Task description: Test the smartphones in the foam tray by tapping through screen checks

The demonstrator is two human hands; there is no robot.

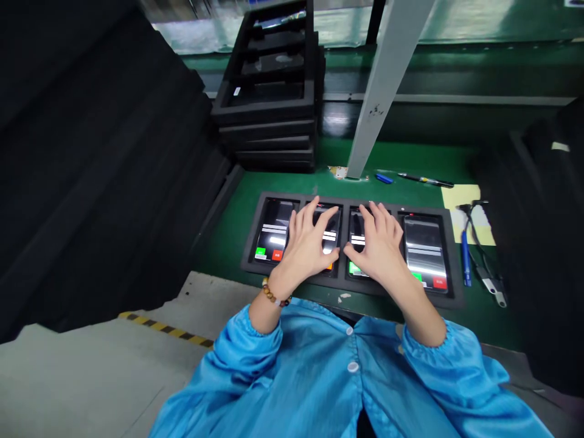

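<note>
Bare left hand (306, 246) and right hand (378, 243), fingers spread, apparently gripping nothing, over black glass phones (426, 234) in grey foam tray (250, 249); stray thumbs might mispress red on-screen buttons (440, 283)

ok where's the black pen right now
In the head view, the black pen lies right of centre, beyond the tray, beside the blue cap.

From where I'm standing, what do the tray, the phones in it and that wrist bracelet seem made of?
Tray: probably foam, dark grey and matt, giving hardly any shine. Phones: likely glass fronts, glossy, with light streaks reflected. Bracelet: perhaps polished wood, given its mottled brown, rounded look; stone remains possible.
</note>
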